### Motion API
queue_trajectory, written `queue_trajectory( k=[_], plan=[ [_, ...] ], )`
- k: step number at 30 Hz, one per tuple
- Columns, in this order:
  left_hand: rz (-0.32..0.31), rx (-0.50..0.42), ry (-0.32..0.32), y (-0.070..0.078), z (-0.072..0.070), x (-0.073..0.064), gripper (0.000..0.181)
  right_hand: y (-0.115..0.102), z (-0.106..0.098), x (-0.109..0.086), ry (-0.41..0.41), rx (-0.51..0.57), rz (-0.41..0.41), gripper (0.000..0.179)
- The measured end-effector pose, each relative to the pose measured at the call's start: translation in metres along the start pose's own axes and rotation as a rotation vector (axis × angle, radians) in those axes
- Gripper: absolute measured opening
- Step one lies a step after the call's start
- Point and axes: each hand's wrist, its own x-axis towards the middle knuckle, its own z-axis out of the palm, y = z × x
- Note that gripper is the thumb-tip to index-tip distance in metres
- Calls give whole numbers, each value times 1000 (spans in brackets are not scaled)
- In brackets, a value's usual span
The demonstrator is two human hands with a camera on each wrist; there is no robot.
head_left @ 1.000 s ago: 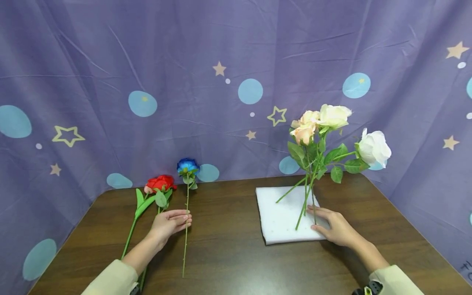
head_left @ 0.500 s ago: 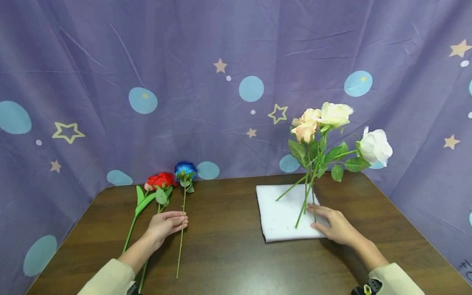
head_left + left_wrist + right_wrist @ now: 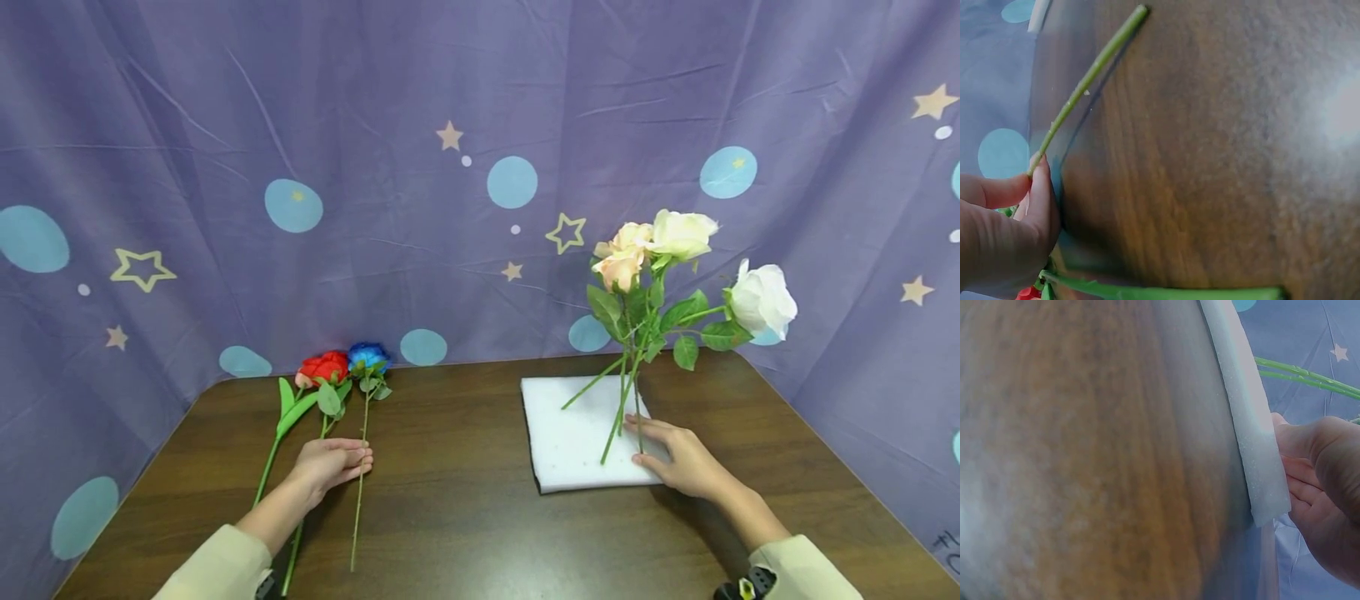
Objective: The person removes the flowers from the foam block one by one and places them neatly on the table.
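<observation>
Head view, lower L: pink bloom (image 3: 302, 380) mostly hidden behind red bloom (image 3: 327, 366); L sleeve (image 3: 217, 568) cut by bottom edge. Lower R: R sleeve (image 3: 806, 572) cut too; lettering (image 3: 947, 543) at R edge cut off, unreadable. L wrist cam: L hand (image 3: 1007, 234) cut at L edge; blue rose (image 3: 1085, 84) shows stem only, bloom out of sight. R wrist cam: foam pad (image 3: 1244, 412) cut at top, R hand (image 3: 1329, 484) & green stems (image 3: 1304, 371) cut at R edge; table (image 3: 1085, 456) blurry.

From the left hand (image 3: 330, 467), bare table (image 3: 457, 483) is stretching at 3 o'clock to the foam (image 3: 562, 458); the red rose (image 3: 326, 366) is blocking 12, the blue rose (image 3: 368, 356) 1. From the right hand (image 3: 686, 458), stems (image 3: 620, 410) are crowding 10, the white rose (image 3: 762, 302) is overhanging 1.
</observation>
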Motion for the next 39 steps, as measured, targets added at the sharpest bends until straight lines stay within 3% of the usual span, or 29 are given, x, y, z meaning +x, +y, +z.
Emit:
queue_trajectory(
  k=[6,12,19,22,30,39],
  plan=[
    [-18,47,59,4,-1,-3,38,-1,0,-1,5,3,3,41],
    [32,94,125,8,-1,-4,38,0,0,-1,12,13,-1,40],
    [121,309,233,26,10,-5,38,0,0,0,6,29,5,40],
    [146,357,253,35,17,-4,38,0,0,-1,2,29,10,40],
    [195,307,177,51,54,5,34,-1,-2,2,14,-3,-20,40],
    [227,295,128,62,114,21,26,-1,-2,3,22,-31,-44,43]
  ],
)
